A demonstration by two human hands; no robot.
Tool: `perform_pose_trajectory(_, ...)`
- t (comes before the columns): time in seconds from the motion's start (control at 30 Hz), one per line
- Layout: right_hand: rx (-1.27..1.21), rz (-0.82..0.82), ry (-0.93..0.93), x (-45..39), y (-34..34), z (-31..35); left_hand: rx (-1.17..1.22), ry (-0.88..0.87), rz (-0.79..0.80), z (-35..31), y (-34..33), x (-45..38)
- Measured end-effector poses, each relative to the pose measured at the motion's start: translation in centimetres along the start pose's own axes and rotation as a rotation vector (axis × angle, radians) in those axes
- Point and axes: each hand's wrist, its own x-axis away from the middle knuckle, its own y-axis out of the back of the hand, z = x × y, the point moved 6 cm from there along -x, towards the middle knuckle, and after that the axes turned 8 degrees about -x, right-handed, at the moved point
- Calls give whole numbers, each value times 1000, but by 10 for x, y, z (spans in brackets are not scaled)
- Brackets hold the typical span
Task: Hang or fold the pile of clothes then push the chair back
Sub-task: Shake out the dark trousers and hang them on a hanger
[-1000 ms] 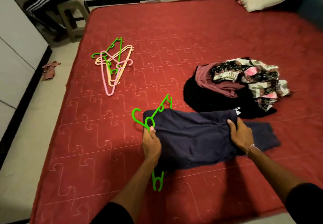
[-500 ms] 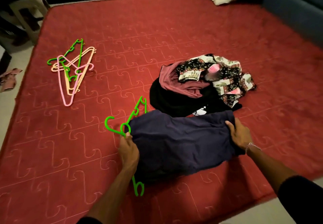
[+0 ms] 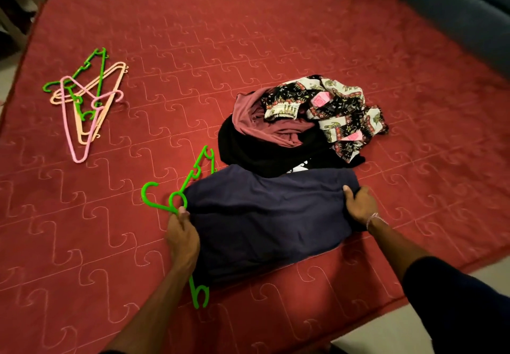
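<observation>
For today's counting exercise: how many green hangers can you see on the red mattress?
2. One green hanger lies under the navy garment, gripped by the left hand. The other green hanger sits in the hanger pile at left; more may be hidden there.

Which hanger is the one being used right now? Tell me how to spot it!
Start at the big red bed cover and find the dark navy garment near its front edge. The green hanger pokes out from under its left side, with the left hand gripping it by the hook. Unlike the spare hangers heaped farther left, it lies alone and has cloth over it.
</observation>
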Motion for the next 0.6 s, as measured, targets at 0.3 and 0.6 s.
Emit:
perform_pose_trajectory(0.3,-39,71,49,2,10,0,10,-33,8,-14,-4,12)
perform_pose_trajectory(0.6,80,-163,13,11,8,-5,21,-22,-33,-28,21,14)
